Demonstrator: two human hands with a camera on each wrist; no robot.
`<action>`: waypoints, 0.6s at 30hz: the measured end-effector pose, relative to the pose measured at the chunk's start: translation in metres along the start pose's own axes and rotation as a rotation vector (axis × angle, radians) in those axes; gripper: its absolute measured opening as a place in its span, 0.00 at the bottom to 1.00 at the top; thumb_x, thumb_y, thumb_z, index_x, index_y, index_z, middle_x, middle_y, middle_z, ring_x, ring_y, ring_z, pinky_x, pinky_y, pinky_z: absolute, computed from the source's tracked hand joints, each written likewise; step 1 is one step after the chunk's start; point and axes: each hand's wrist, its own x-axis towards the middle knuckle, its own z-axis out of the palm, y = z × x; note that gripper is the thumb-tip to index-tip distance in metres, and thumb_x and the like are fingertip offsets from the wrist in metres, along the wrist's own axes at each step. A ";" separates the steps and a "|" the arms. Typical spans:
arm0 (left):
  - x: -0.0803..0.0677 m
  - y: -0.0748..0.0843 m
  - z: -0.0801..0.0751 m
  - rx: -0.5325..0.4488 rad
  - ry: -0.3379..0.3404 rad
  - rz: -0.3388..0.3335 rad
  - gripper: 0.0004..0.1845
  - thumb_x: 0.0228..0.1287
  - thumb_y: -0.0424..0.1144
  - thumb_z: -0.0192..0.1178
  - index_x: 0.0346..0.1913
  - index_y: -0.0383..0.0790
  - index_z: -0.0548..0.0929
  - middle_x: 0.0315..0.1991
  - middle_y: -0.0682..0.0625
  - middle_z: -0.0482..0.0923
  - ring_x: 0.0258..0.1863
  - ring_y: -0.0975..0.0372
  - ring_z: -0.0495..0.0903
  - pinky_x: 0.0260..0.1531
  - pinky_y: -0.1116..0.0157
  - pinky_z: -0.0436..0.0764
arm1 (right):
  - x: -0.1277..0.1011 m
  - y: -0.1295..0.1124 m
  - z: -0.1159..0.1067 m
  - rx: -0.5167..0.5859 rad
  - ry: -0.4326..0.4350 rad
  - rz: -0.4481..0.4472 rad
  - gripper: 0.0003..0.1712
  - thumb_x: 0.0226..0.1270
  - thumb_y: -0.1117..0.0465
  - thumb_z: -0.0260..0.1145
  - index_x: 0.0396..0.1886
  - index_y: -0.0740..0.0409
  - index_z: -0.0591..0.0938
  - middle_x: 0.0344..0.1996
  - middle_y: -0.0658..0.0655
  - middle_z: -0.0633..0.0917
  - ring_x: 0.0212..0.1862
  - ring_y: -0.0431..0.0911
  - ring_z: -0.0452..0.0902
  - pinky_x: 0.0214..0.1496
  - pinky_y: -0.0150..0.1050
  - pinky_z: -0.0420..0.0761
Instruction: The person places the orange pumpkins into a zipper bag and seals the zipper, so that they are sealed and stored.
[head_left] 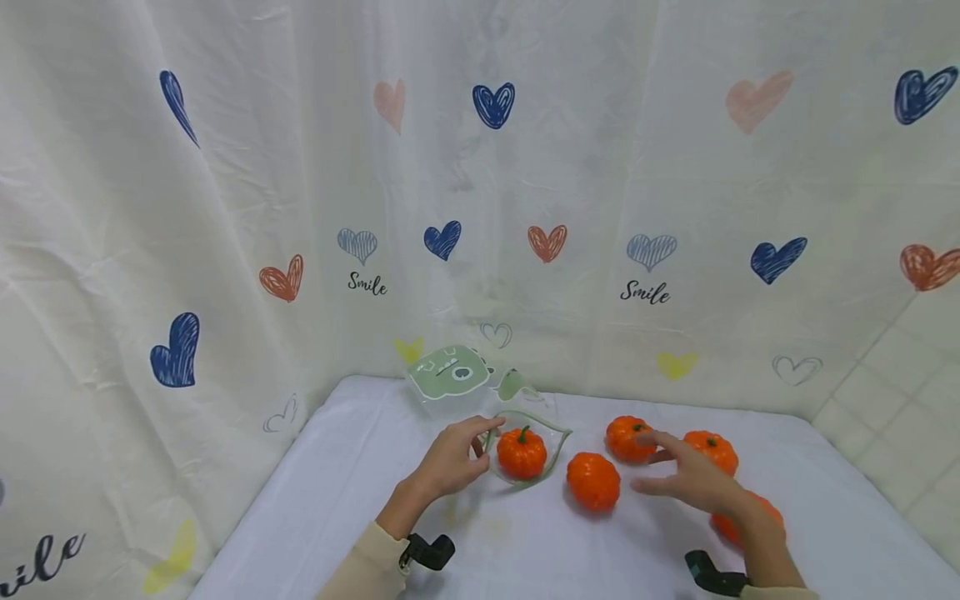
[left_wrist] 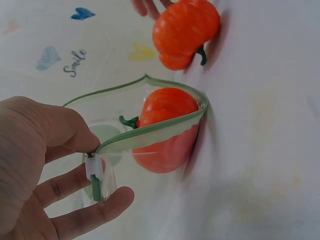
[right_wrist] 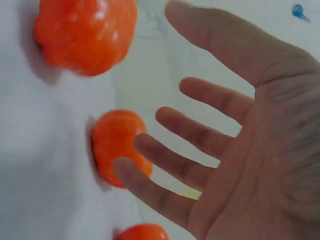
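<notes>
White heart-print curtain with "Smile" lettering hangs behind and to the left of a bench (head_left: pixel 337 500) covered in white cloth; tiled wall at far right. On the bench we see a clear pouch with a green rim (head_left: pixel 558 435), mouth propped open, and one small orange pumpkin (head_left: pixel 522 452) sits inside it, stem up. Left hand (head_left: pixel 452 458) pinches the pouch by its rim at the zipper pull (left_wrist: pixel 95 170), thumb on top and fingers curled under, keeping the mouth wide, as the left wrist view shows plainly. Right hand (head_left: pixel 693 479) holds nothing: fingers straight and spread, hovering low over the loose pumpkins, palm down. Four pumpkins lie outside the pouch: one just right of the pouch (head_left: pixel 593 481), one behind it near the right fingertips (head_left: pixel 628 438), one further right (head_left: pixel 712 450), and one mostly hidden under the right wrist (head_left: pixel 731 525). Right wrist view shows the fingers just over a pumpkin (right_wrist: pixel 112 142), but we cannot tell whether they touch it. A green-printed clear item (head_left: pixel 448 372) stands at the back against the curtain. Our judgement: if the work is filling the pouch, it is early, one in, four out, zipper not closed yet.
</notes>
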 end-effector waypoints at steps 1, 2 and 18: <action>0.000 0.000 0.000 0.001 0.003 0.007 0.32 0.63 0.28 0.65 0.70 0.48 0.77 0.56 0.48 0.85 0.35 0.66 0.77 0.35 0.76 0.79 | 0.002 -0.003 0.005 0.015 -0.029 -0.001 0.50 0.56 0.43 0.78 0.74 0.55 0.69 0.68 0.66 0.76 0.65 0.64 0.72 0.53 0.57 0.84; 0.000 -0.001 0.001 0.003 0.006 0.014 0.32 0.62 0.27 0.65 0.70 0.47 0.77 0.56 0.47 0.85 0.35 0.66 0.78 0.35 0.76 0.78 | 0.004 -0.007 0.010 0.025 -0.056 -0.012 0.50 0.56 0.43 0.78 0.75 0.53 0.68 0.69 0.66 0.74 0.66 0.63 0.72 0.53 0.57 0.85; 0.000 0.001 -0.001 0.005 0.005 0.017 0.31 0.62 0.27 0.65 0.70 0.46 0.78 0.55 0.47 0.85 0.35 0.66 0.78 0.36 0.72 0.82 | 0.024 -0.028 0.076 -0.047 0.012 -0.103 0.49 0.47 0.51 0.84 0.69 0.51 0.71 0.65 0.57 0.78 0.65 0.56 0.74 0.68 0.67 0.72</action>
